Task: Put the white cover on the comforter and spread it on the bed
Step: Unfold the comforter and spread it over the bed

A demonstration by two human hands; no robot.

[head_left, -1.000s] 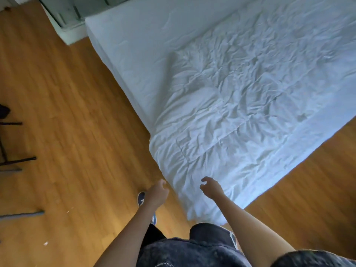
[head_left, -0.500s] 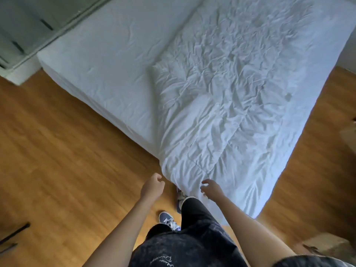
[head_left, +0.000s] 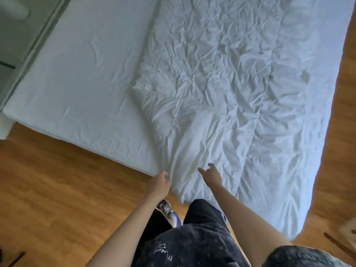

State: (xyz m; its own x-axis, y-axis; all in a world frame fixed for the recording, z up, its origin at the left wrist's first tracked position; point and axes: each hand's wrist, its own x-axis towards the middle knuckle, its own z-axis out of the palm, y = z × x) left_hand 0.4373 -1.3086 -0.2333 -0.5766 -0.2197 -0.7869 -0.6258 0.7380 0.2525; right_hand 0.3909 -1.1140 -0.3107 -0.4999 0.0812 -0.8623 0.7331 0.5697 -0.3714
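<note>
we find the left hand (head_left: 159, 185) with fingers curled at the near hanging edge of the crumpled white covered comforter (head_left: 221, 105); whether it actually pinches the cloth we cannot tell. the right hand (head_left: 211, 175) is apart from it, fingers loosely spread, hovering just over the same edge and holding nothing. the comforter lies skewed on the white-sheeted mattress bed (head_left: 82, 74), covering its right part, one corner folded back near the middle, the near end draping toward the wooden plank floor (head_left: 48, 189). in our judgement the step in hand is the spreading: both hands should take the edge well apart, lift, and draw it leftward squarely, so the bare sheet is covered and the folded corner opens.
</note>
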